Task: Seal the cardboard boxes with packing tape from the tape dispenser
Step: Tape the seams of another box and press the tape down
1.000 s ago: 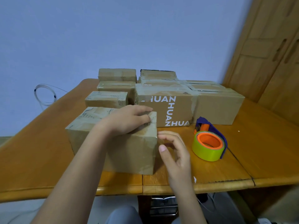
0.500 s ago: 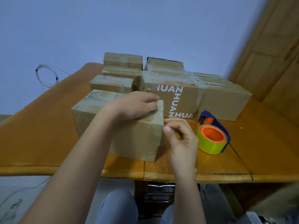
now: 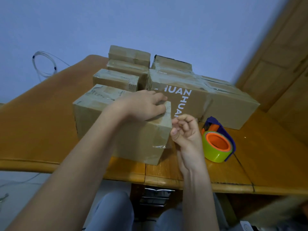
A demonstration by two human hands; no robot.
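Nearest the person, the right hand (image 3: 186, 135) hovers at the near right corner of the closest box (image 3: 133, 135), its fingers curled in with thumb and forefinger tips drawn together; whether they pinch a tape end or nothing at all cannot be told, though a loose clear strip of tape (image 3: 160, 146) puckers on the box face just beside them, which suggests the hand is there to smooth or pick at it. The left hand (image 3: 143, 105) lies on top of the same box near that corner, fingers bent over the top edge and pressing down, most likely to keep the box from sliding while the other hand works. Just right of the box, the tape dispenser (image 3: 218, 142) rests on its side on the wooden table (image 3: 41, 130), within easy reach for the next strip. Behind, the other boxes (image 3: 191, 97) sit packed together, their tops glossy with tape, apparently set aside as done
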